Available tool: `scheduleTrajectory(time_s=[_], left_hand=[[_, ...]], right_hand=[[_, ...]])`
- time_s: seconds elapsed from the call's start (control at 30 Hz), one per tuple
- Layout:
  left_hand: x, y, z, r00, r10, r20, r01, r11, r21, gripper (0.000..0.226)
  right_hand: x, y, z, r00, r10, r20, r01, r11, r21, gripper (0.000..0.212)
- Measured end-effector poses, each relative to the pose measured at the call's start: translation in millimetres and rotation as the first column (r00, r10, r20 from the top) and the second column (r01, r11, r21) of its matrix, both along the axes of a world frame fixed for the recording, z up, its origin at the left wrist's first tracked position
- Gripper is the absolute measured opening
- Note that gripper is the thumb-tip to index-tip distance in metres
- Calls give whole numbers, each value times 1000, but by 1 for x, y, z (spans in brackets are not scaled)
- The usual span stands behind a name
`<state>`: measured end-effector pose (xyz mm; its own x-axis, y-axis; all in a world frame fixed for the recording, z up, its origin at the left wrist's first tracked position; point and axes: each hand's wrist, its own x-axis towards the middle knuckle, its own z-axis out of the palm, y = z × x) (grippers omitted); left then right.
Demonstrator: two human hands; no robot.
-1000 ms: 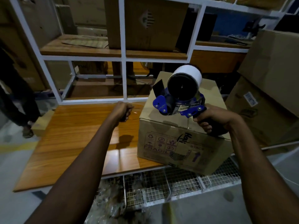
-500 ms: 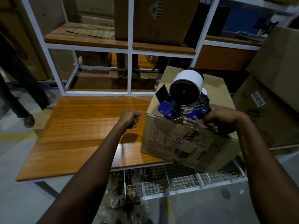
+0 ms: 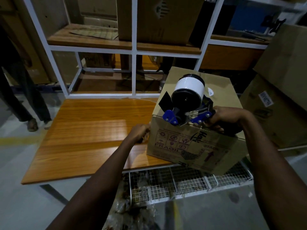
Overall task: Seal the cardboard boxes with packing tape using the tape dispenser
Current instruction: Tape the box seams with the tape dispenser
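Our right hand point(image 3: 222, 119) grips the dispenser point(image 3: 186, 105) on the box's point(image 3: 196, 146) near top edge; our left hand point(image 3: 140, 132), curled, touches its left side at the counter's point(image 3: 93, 130) right edge.

Head-worn camera looks forward and down, close over the table point(image 3: 93, 127).

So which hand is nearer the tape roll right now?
Right. The right hand grips the dispenser handle just beside the tape roll; the left hand is lower, against the box's left side.
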<state>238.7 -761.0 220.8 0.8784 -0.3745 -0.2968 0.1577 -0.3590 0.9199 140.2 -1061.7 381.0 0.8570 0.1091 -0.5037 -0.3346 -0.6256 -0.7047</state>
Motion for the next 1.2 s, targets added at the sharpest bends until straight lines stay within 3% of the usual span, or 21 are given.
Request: scheduleTrajectory(time_s=[0.07, 0.13, 0.23, 0.33, 0.4, 0.53, 0.7, 1.0, 1.2], left_hand=[[-1, 6, -17, 1000, 4, -11, -3, 998, 68, 37], [-2, 11, -25, 971, 78, 225, -100, 991, 88, 21], [-2, 11, -12, 766, 57, 640, -72, 997, -3, 71], [1, 0, 13, 595, -64, 801, -13, 996, 89, 79], [7, -4, 15, 553, -121, 824, -15, 988, 155, 75], [10, -4, 4, 528, -91, 844, -46, 990, 135, 73], [5, -3, 7, 544, -76, 836, -129, 977, 173, 69], [-5, -4, 16, 576, -86, 813, -241, 932, 269, 70], [-17, -6, 26, 570, -91, 816, -337, 880, 334, 75]], right_hand=[[-2, 0, 1, 1000, 10, -15, -10, 1000, 1, 22], [-4, 2, 2, 1000, 16, -14, -16, 1000, -4, 19], [-5, 1, 2, 999, 40, -3, -40, 999, -19, 22], [-4, -1, 1, 999, 35, -7, -35, 999, -7, 25], [-4, -2, 0, 999, 34, 1, -34, 999, -15, 27], [-4, -2, 0, 998, 56, -7, -57, 998, -35, 23], [-12, -8, 4, 997, 71, -4, -71, 996, -58, 10], [-42, -56, 5, 997, 76, 6, -75, 992, -104, 33], [-56, -86, 3, 995, 95, 30, -92, 991, -100, 30]])
